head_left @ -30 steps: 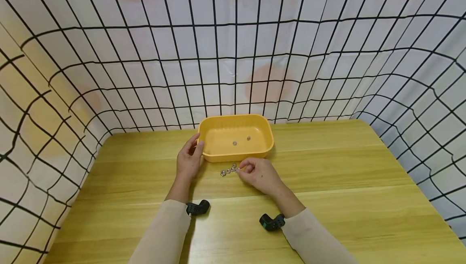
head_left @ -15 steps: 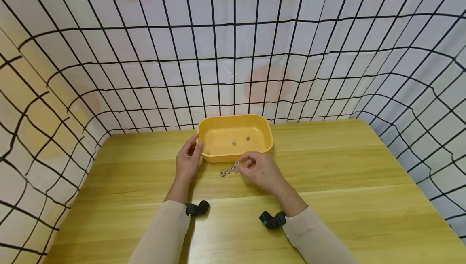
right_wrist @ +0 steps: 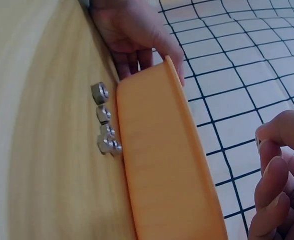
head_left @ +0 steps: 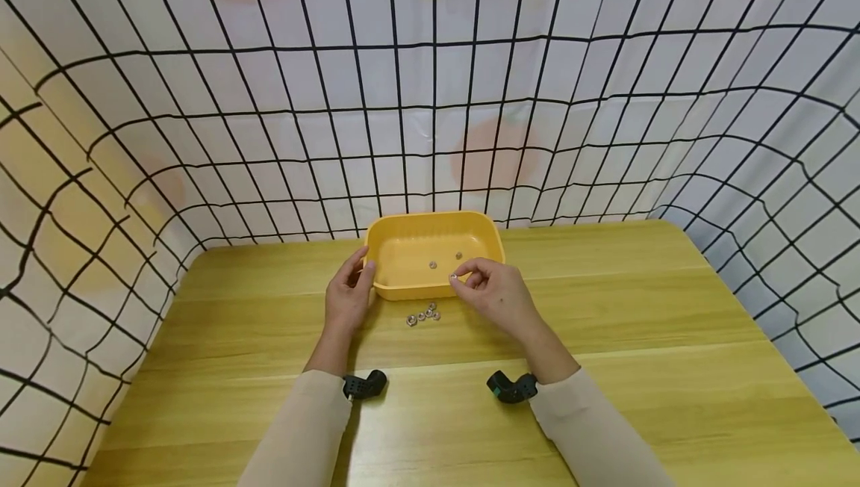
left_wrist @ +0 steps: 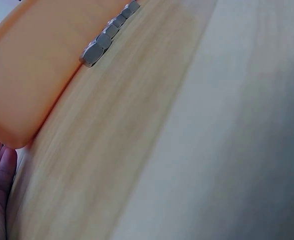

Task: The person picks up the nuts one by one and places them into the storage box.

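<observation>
A yellow plastic bin (head_left: 410, 292) sits near the table's back edge, with two small nuts (head_left: 433, 264) inside it. My left hand (head_left: 347, 300) holds the bin's left end, a digit over the rim and other fingers against the outer wall. Above the bin's near right rim, my right hand (head_left: 497, 294) pinches a small metal nut (right_wrist: 257, 141) between thumb and index finger; the fingertips mostly cover it. Several hex nuts (head_left: 421, 316) lie in a short row on the wood just in front of the bin, the largest nut (right_wrist: 100, 93) at the left end.
The wooden table (head_left: 638, 337) extends to both sides and toward me. Behind it and along both sides hangs a white sheet with a black grid (head_left: 416, 125). A black wrist camera (head_left: 366, 384) is strapped to my left wrist, another camera (head_left: 512, 388) to my right.
My right hand has lifted a nut from the row and carried it up and right, over the bin's near rim. The left hand and the bin have stayed in place.
</observation>
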The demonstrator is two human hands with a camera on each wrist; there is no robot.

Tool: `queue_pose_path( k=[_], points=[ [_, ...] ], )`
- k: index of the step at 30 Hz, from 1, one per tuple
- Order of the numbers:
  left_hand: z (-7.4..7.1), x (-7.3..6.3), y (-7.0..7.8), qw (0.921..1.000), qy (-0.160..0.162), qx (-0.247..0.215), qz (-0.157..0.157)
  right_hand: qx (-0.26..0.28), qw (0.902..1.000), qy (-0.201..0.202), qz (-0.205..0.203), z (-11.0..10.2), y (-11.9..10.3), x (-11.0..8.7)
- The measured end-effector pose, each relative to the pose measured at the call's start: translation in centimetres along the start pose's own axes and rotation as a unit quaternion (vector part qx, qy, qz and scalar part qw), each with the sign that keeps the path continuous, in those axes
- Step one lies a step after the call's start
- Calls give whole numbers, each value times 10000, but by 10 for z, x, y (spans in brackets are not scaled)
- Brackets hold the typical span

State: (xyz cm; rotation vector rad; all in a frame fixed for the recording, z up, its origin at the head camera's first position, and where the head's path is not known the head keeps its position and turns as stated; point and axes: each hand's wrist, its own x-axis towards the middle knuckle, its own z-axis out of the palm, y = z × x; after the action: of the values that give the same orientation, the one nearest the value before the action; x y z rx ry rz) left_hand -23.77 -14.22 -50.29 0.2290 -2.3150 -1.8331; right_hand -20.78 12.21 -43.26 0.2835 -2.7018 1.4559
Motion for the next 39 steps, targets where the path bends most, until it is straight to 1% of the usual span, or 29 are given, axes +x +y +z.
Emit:
queue_pose_path(
  k=[8, 19, 26, 33, 39],
  points=[
    [0, 0, 1, 10000, -47, -19, -5, -233, 9996, 139, -31, -6, 0, 18],
    [0, 0, -1, 10000, -4, 8, 30, -466, 9989, 89, 67, -9, 3, 41],
    [0, -1, -1, 10000, -26, 23, 19, -500, 9987, 55, 69, -6, 6, 49],
    [1, 0, -2, 10000, -44, -7, -18, -534, 9985, -61, 121, -1, 5, 60],
    [0, 1, 0, 10000, -15, -42, 40, -574, 9983, -19, 74, 3, 3, 72]
  ],
)
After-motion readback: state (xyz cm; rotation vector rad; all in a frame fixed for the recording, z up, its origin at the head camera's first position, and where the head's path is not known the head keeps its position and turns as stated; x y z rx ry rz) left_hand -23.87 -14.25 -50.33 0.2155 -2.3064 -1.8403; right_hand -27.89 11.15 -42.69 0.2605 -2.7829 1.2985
